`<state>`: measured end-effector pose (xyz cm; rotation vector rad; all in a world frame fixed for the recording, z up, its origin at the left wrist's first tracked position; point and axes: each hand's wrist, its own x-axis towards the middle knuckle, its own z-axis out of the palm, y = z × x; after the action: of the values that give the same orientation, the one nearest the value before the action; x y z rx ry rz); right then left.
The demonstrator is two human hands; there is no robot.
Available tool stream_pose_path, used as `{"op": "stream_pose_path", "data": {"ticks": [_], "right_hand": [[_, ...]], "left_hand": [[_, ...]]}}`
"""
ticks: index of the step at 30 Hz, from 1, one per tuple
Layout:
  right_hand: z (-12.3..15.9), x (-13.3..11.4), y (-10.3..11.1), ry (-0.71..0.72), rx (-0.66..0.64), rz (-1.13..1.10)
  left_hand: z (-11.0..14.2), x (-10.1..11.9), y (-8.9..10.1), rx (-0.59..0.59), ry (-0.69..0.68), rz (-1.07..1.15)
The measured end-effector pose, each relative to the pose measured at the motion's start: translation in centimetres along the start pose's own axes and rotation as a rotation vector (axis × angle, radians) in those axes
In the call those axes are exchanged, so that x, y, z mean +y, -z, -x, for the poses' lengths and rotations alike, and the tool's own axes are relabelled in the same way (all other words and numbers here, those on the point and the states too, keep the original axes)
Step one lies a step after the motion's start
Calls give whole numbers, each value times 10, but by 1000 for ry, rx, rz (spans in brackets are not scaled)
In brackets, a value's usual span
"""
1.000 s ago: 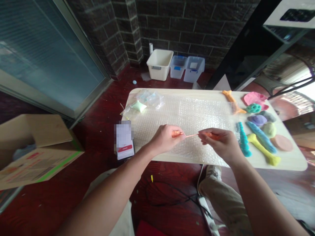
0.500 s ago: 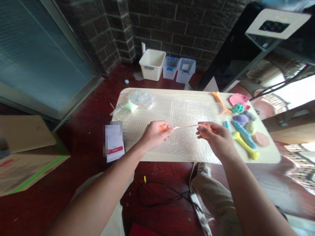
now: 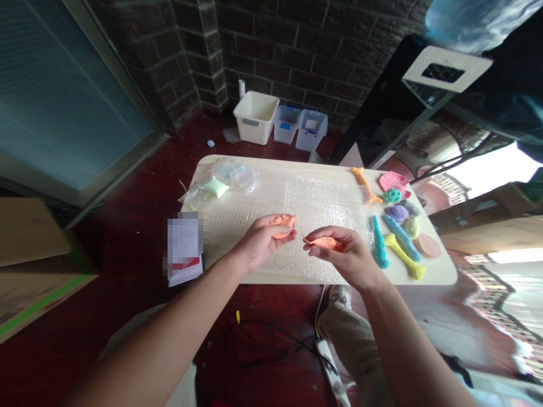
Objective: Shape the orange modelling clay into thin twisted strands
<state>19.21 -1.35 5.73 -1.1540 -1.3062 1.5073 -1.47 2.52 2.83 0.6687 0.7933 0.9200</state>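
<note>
Pinched in my left hand (image 3: pixel 267 240) is a piece of orange modelling clay (image 3: pixel 283 225), its edge rough and torn. A second piece of orange clay (image 3: pixel 328 243) sits between the thumb and fingers of my right hand (image 3: pixel 341 251). A narrow gap parts the two pieces, and a thin wisp rises from the right one. Both hands hover over bubble wrap (image 3: pixel 271 192) spread on the pale table (image 3: pixel 441 274). Nearest my right hand lies a teal clay stick (image 3: pixel 379 243).
Right of the wrap lie a yellow clay bone shape (image 3: pixel 405 257), a blue clay roll (image 3: pixel 401 236), an orange clay piece (image 3: pixel 365 185) and several lumps. A pale green packet (image 3: pixel 215 187) rests at the left. Bins (image 3: pixel 257 118) stand by the wall; a power strip (image 3: pixel 333 370) lies below.
The thin orange strand stretched between my hands has parted. My hands have come closer together, the right one moving left and down. The view has shifted slightly.
</note>
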Motion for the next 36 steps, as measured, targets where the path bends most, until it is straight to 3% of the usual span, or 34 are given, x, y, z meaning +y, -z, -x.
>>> {"op": "stream_pose_path", "data": {"ticks": [3,6,12,20,25,36], "right_hand": [[-4,8,-12,32,-17,113],[-7,12,-17,42,36,191],[-8,5,-17,42,189,100],[-8,7,-9,114,219,155],[-7,7,-4,69,158,164],[-12,12,0,87,269,-71]], "left_hand": [[0,0,-8,-21,111,297],[1,1,-12,5,83,337],[4,-2,-11,44,2,197],[6,-7,-12,-15,-31,-20],[6,-6,-11,9,-65,-147],[8,0,-10,40,-46,-230]]}}
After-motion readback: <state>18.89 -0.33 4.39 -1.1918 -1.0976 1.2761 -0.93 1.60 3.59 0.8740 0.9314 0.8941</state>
